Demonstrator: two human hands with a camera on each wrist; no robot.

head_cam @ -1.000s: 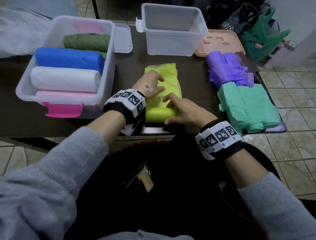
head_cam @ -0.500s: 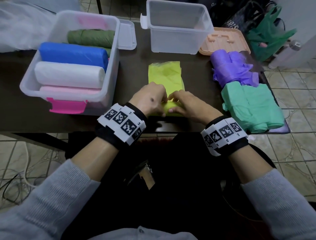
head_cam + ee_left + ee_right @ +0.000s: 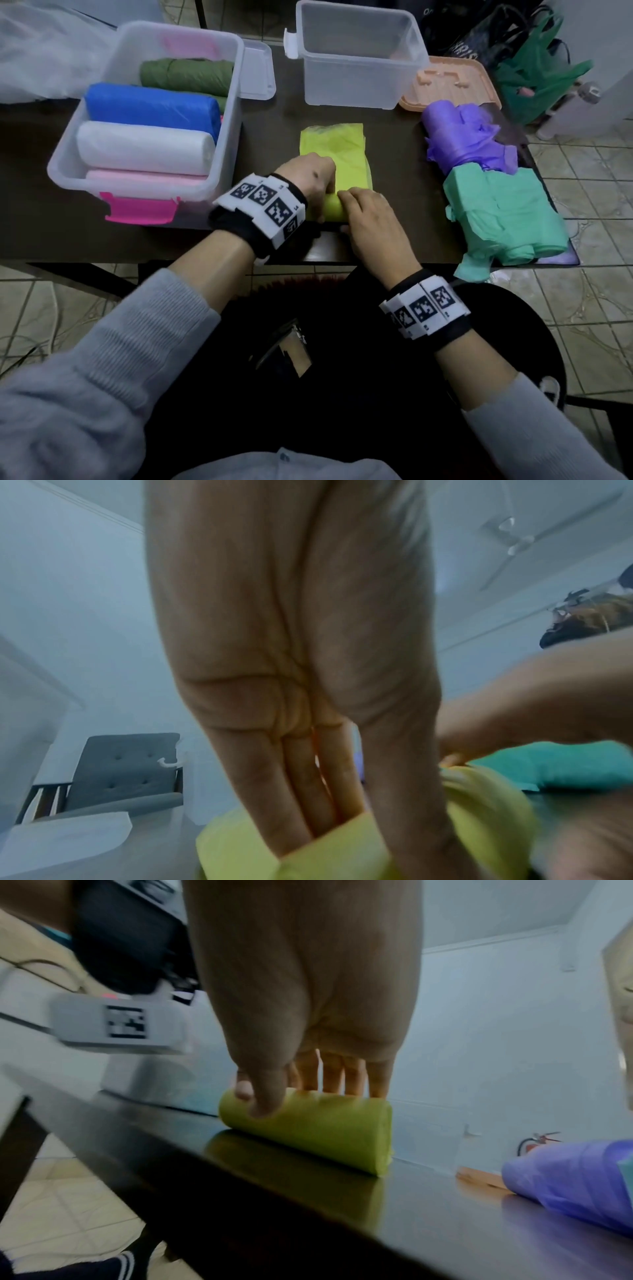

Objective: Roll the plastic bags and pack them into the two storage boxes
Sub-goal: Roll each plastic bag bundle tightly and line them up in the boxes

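Yellow bag (image 3: 337, 154), half rolled, apparently gripped by both hands' fingers (image 3: 270, 1093).

A: What does the person wear?
B: Grey ribbed-knit sleeves (image 3: 113, 359), pushed up the forearms, and dark clothing below.
A: And at the wrists?
B: Black bands (image 3: 442, 329) bearing white blocks printed with black square markers (image 3: 263, 202).

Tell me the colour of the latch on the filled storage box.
Bright pink latch; clearest in the head view.
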